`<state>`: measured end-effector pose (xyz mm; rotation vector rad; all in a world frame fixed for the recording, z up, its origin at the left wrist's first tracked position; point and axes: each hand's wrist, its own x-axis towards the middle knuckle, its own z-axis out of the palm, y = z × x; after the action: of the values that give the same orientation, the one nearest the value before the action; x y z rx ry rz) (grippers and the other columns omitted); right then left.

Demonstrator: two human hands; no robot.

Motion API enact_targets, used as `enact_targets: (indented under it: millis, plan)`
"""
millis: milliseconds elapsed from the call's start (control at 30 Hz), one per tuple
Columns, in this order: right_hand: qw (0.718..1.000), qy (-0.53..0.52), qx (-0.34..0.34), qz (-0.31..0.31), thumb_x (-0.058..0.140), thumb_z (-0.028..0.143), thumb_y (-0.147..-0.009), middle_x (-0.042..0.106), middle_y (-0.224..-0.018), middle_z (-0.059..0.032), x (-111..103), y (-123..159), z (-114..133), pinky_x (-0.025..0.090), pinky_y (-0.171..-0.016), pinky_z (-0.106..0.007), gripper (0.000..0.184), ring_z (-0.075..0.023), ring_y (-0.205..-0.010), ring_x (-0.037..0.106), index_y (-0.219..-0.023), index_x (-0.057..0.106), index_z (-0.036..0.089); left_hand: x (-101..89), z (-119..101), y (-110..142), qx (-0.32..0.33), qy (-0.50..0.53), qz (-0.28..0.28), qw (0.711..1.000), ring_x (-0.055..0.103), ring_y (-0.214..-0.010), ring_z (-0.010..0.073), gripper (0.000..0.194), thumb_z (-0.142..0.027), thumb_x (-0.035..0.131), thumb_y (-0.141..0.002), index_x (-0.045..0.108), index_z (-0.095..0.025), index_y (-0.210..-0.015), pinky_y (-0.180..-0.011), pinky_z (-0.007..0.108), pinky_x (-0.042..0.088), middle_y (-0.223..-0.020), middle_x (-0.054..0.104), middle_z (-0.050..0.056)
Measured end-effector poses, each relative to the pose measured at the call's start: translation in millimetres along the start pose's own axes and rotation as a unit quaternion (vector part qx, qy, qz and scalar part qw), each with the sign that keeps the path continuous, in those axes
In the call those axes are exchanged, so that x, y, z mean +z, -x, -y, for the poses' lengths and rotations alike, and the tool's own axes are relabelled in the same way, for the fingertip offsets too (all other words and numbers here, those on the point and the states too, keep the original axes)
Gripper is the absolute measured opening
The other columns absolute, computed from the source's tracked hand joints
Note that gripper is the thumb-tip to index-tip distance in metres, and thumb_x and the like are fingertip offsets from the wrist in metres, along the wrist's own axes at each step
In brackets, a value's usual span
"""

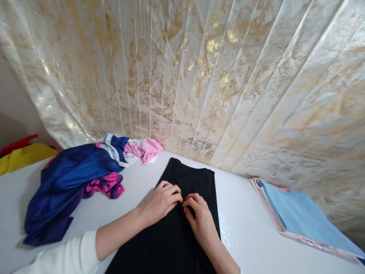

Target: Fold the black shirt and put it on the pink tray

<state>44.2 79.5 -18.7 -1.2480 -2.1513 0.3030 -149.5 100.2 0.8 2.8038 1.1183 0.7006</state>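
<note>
A black garment (196, 182), shaped like a skirt or a pair of trousers, lies flat on the white table, its narrower end away from me. My left hand (162, 202) rests on its upper part with the fingers curled together. Close beside it, my right hand (198, 217) is curled too, thumb and fingers pinched at the black cloth. The two sets of fingertips almost meet over the middle of the garment. Exactly how much cloth each hand grips is hidden by the fingers.
To the left lies a rumpled heap of blue and purple clothing (76, 179), with a pink garment (151, 149) behind it. Folded clothes, light blue on top (302, 213), sit at the right. A gold-patterned curtain (182, 76) hangs behind the white table (137, 182). Yellow cloth (25, 156) shows far left.
</note>
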Motion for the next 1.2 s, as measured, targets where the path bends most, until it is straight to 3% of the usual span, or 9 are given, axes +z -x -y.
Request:
enact_targets:
  millis: [267,400,600,867,1067,1200]
  plan:
    - [1.0,0.002,-0.011,0.005,0.049,0.004,-0.08,0.059,-0.103,-0.0038,-0.3,3.2,-0.7,0.046,-0.084,-0.037,0.024,-0.0214,-0.094,0.056,-0.086,0.061,0.024,-3.0,-5.6,1.9,-0.002,-0.017,0.009,1.0,0.057,-0.098,0.0191,0.012,-0.012,0.053,-0.089,0.06,-0.022,-0.09,-0.096,0.039,0.033,-0.105,0.061,0.001]
    - [1.0,0.008,-0.026,0.015,0.045,0.0,-0.078,0.059,-0.106,-0.0045,-2.5,6.0,-1.6,0.046,-0.084,-0.038,0.031,-0.0216,-0.096,0.057,-0.087,0.062,0.024,-6.5,-12.3,8.5,0.002,-0.02,0.019,1.0,0.056,-0.11,0.0227,0.008,-0.019,0.056,-0.089,0.062,-0.022,-0.093,-0.101,0.044,0.03,-0.114,0.063,0.004]
    - [0.998,0.034,-0.035,0.034,0.044,-0.001,-0.078,0.058,-0.114,-0.0056,-5.6,8.9,1.2,0.046,-0.088,-0.039,0.035,-0.0222,-0.103,0.056,-0.093,0.063,0.024,-3.0,-15.6,30.2,-0.006,-0.027,0.041,0.999,0.044,-0.128,0.0295,0.037,-0.03,0.061,-0.089,0.055,-0.026,-0.125,-0.102,0.047,0.034,-0.135,0.054,0.007]
    - [0.998,0.035,-0.033,0.043,0.047,0.005,-0.083,0.058,-0.119,-0.0069,-8.2,10.1,6.9,0.044,-0.094,-0.042,0.034,-0.0236,-0.11,0.055,-0.103,0.065,0.026,1.6,-16.5,38.5,-0.043,-0.025,0.044,0.998,0.046,-0.127,0.0306,0.046,-0.036,0.064,-0.088,0.053,-0.024,-0.131,-0.101,0.046,0.04,-0.138,0.05,0.011]
    - [0.994,-0.087,0.01,0.058,0.044,0.01,-0.085,0.058,-0.124,-0.0048,-13.7,5.8,0.8,0.042,-0.099,-0.039,0.033,-0.0216,-0.118,0.053,-0.1,0.068,0.027,1.7,-17.7,41.1,-0.037,-0.03,0.047,0.998,0.043,-0.13,0.0314,0.051,-0.044,0.062,-0.088,0.049,-0.027,-0.134,-0.102,0.047,0.039,-0.143,0.046,0.01]
    - [0.981,-0.179,0.074,-0.014,0.039,0.016,-0.088,0.062,-0.122,-0.005,-22.9,-3.5,-18.7,0.037,-0.106,-0.041,0.033,-0.0205,-0.123,0.051,-0.11,0.063,0.025,-0.1,-18.9,40.6,-0.024,-0.027,0.058,0.998,0.037,-0.134,0.0323,0.05,-0.046,0.06,-0.089,0.048,-0.029,-0.135,-0.103,0.049,0.036,-0.145,0.043,0.01]
